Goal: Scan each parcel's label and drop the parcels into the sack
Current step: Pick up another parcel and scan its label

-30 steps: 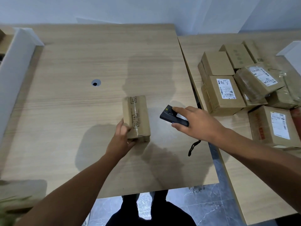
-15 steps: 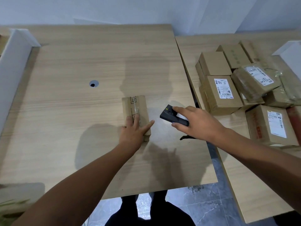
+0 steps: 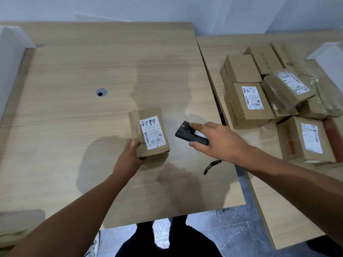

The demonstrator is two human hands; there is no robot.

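A small brown cardboard parcel [image 3: 148, 133] lies on the wooden table [image 3: 74, 127], its white label with a barcode and handwriting facing up. My left hand [image 3: 130, 156] grips its near left corner. Just to the right, my right hand [image 3: 219, 143] holds a black handheld scanner [image 3: 189, 135] a little above the table, its front end turned toward the parcel. A black wrist strap [image 3: 211, 166] hangs from the scanner. No sack shows clearly in this view.
A pile of several brown parcels [image 3: 278, 101], some with white labels, sits on a second table [image 3: 269, 201] to the right. A cable hole [image 3: 101, 92] lies in the left table. White panels stand at the left [image 3: 11, 58] and far right [image 3: 328, 58] edges. Tiled floor shows below.
My left hand has turned the parcel over; its taped side faced up before, and the white label faces up now. The scanner hand has barely moved.
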